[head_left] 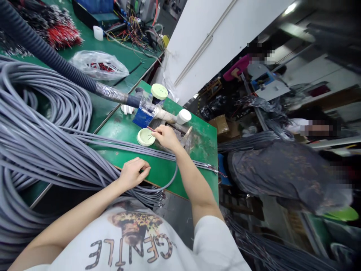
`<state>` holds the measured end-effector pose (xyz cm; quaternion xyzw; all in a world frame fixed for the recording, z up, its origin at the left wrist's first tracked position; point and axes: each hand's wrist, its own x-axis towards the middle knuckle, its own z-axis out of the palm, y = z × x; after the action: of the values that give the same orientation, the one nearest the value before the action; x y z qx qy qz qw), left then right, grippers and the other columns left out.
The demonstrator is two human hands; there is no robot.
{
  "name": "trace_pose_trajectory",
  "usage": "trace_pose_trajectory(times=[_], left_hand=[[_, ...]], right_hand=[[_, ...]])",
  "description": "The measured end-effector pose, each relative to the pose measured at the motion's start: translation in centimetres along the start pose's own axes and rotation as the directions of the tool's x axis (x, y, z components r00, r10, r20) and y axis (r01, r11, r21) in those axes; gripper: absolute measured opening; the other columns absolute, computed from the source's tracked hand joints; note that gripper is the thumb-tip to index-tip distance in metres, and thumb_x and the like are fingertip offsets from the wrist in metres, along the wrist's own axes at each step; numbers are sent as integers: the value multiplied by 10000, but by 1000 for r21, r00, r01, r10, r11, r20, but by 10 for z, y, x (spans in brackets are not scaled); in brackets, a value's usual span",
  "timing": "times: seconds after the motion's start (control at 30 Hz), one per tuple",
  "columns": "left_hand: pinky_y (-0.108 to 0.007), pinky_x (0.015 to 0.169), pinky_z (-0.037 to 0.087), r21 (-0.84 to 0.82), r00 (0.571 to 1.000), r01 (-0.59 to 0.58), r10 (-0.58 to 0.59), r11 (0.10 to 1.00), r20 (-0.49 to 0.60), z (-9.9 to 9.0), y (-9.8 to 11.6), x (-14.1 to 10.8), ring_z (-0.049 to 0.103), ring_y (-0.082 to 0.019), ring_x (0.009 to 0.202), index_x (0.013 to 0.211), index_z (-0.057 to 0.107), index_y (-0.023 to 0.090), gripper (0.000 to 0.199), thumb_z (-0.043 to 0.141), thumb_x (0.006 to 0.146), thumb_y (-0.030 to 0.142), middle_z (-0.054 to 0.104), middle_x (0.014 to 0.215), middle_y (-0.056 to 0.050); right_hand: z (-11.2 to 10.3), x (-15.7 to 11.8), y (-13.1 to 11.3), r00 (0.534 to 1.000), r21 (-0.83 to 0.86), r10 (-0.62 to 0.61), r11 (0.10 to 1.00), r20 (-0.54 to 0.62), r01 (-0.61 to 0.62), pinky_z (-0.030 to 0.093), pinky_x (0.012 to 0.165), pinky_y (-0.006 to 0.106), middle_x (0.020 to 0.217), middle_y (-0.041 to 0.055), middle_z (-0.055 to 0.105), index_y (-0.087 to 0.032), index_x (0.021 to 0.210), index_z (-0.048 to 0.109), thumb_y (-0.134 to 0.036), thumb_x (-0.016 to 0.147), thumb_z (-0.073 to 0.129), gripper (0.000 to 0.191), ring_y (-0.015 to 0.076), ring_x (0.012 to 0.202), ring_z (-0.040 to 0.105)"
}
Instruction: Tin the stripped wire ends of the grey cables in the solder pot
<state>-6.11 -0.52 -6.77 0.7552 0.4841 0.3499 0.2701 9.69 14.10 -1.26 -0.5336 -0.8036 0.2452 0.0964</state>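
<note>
My right hand (168,138) is closed in a pinch around the end of a grey cable, whose thin dark and red wires (150,129) stick out past the fingertips. Those wire ends hang over a small round pale-green dish (146,142) on the green bench. From my right hand the grey cable (175,175) curves down to the bench edge. My left hand (133,174) rests at the near bench edge, fingers loosely bent and thumb apart, with nothing visible in it. Beside it several straight grey cables (126,148) cross the bench.
Large coils of grey cable (47,94) fill the left side. A ribbed hose (70,73) reaches over the bench to a blue box (142,117). Behind the dish stand a white round container (184,116) and a pale-green lid (159,91). Other people are at the right.
</note>
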Motion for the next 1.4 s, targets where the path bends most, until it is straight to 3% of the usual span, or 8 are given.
trace_pose_trajectory(times=[0.23,0.47,0.63,0.73,0.87,0.97,1.2,1.4], left_hand=[[-243,604,416,13,1000,-27,27,1000,-16,-1,1,1,534,-128,615,761,592,183,161,527,891,253,598,631,0],[-247,611,413,15,1000,-22,22,1000,-9,-1,0,0,543,-129,629,775,602,185,158,524,891,259,606,645,-2],[-253,616,420,-1,1000,-14,14,1000,-7,-1,1,0,551,-132,632,775,608,187,156,529,887,260,619,656,-5],[-253,629,425,1,1000,-10,10,1000,0,-1,1,0,560,-133,638,784,613,191,146,530,885,257,630,667,-8],[-250,624,420,22,1000,-23,24,999,-9,-2,2,1,557,-133,627,775,610,185,156,529,889,256,623,649,-6],[-243,606,414,33,999,-33,33,999,-20,-3,2,2,552,-130,616,774,610,181,159,533,890,258,608,631,0],[-238,607,419,32,999,-30,30,999,-13,-2,2,2,555,-124,617,775,611,180,161,530,893,255,610,641,1],[-235,599,421,33,999,-39,40,999,-21,-3,4,3,556,-124,608,768,610,182,161,532,889,253,609,633,-1]], right_hand=[[16,13,-14,989,-289,97,955,111,-61,391,707,269,957,80,672,-188,893,697,-357,914,467,287,198,864,603],[11,11,-11,992,-283,104,956,67,-81,369,671,261,923,80,685,-180,854,701,-307,883,492,246,192,825,600],[-19,-9,21,988,-168,126,976,-91,-140,319,606,257,760,51,662,-153,709,695,-325,848,519,284,151,675,540],[-28,-20,52,957,-147,245,952,-158,-268,305,583,252,678,39,645,-151,664,691,-325,826,523,292,146,633,524],[-22,-23,88,873,-134,448,869,-195,-476,326,583,242,661,42,664,-159,695,717,-351,805,538,285,158,642,555],[-12,-20,105,838,-125,505,836,-208,-534,357,607,235,711,59,692,-163,745,737,-354,798,542,279,171,692,594],[-1,-15,117,810,-103,555,809,-188,-579,394,647,233,779,85,715,-171,785,751,-345,790,557,261,185,753,625],[1,-13,117,810,-69,560,814,-170,-577,396,631,236,718,69,695,-173,715,734,-321,773,561,235,176,703,606]])
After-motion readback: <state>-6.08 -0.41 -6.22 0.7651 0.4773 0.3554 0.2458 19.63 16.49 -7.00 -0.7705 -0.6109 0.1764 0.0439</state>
